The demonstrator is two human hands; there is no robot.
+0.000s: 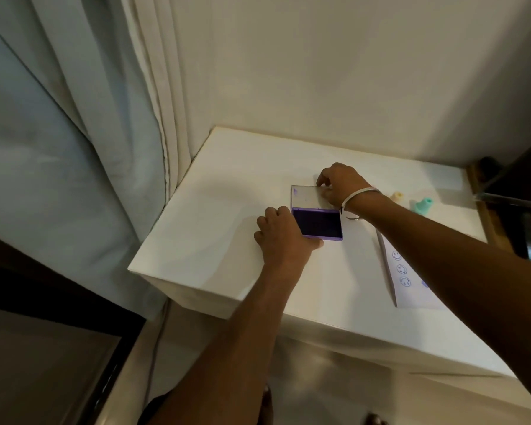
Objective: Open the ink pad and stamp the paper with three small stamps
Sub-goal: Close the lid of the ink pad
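Note:
A purple ink pad [318,223] lies on the white table [215,216] with its dark inked face showing. Its clear lid [305,196] is swung back on the far side. My left hand [284,237] grips the pad's left and near edges. My right hand [341,182] pinches the lid's far right corner. To the right lies the white paper [411,289], bearing three blue smiley prints in a column. Beyond it stand a small yellow stamp [397,197] and a small teal stamp [423,205]. My right forearm covers part of the paper.
The table sits in a corner, with a cream wall behind and curtains [74,124] to the left. Dark furniture [515,191] stands past the table's right end. A dark frame [43,348] lies low at the left.

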